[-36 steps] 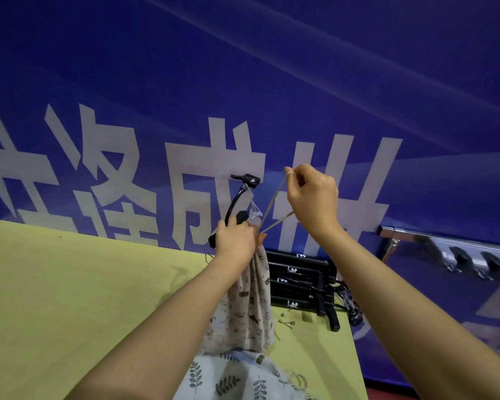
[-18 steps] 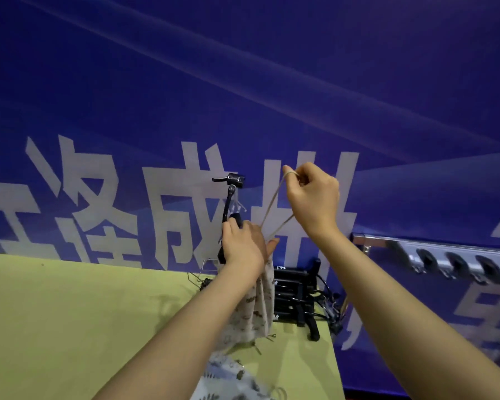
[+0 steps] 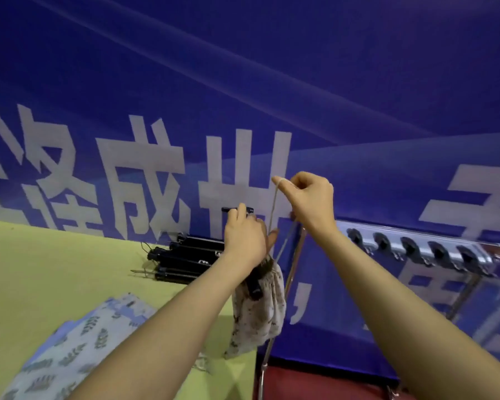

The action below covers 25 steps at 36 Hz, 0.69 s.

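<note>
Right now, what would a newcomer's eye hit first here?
Mid-frame, two bare hands work in the air: the right hand pinches a thin cord running up from a patterned cloth that the left hand grips at its gathered top. Behind them hangs a blue banner with big white characters; black hangers lie stacked on the yellow-green table.

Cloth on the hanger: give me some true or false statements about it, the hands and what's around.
1. The right hand pinches a thin strap. True.
2. The left hand holds nothing. False: its fingers grip a black hanger, and the patterned cloth hangs from it.
3. A pile of black hangers lies on the yellow table. True.
4. The hook rack is on the left. False: it is on the right, beside the table.
</note>
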Available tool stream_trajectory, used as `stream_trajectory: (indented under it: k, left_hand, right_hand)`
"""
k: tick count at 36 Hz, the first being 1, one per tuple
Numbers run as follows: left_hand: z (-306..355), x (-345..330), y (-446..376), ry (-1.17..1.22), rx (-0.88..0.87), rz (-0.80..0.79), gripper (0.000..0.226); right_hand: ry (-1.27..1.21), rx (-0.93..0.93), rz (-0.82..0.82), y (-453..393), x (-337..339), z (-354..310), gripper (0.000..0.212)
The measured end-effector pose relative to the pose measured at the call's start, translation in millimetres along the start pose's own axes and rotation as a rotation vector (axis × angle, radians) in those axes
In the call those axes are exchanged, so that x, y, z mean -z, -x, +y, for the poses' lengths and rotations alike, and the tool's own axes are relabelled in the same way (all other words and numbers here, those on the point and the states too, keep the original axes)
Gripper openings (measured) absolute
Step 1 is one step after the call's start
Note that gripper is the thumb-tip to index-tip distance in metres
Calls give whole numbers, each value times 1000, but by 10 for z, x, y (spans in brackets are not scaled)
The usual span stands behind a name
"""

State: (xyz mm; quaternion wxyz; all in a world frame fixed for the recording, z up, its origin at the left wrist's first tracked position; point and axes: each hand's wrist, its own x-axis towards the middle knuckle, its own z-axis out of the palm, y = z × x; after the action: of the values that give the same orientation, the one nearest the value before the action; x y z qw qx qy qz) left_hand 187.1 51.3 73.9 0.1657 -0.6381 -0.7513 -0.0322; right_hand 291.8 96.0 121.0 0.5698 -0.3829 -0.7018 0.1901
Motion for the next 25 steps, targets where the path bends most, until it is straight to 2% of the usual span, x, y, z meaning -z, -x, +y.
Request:
stream_trajectory:
  k: [3,10,17,21,25]
  left_hand:
    - [288,64,44,43,-38,41,56]
    - [750,192,-15,135,-77,83,40]
    - [1216,24,-43,539,31,41,24]
    - [1392,-214,-85,798,125,-80,19]
    - [1535,-529,-224,1095,244,-165,16]
  right_hand:
    - [24,6,2,49,309,105,43]
    - [25,-124,21,101,778,437,39]
    - [101,-274,-68,293,969,1027,38]
    - [174,-363,-110,412,1006,1353,38]
    - [180,-422,-192,424,1045,1599,25]
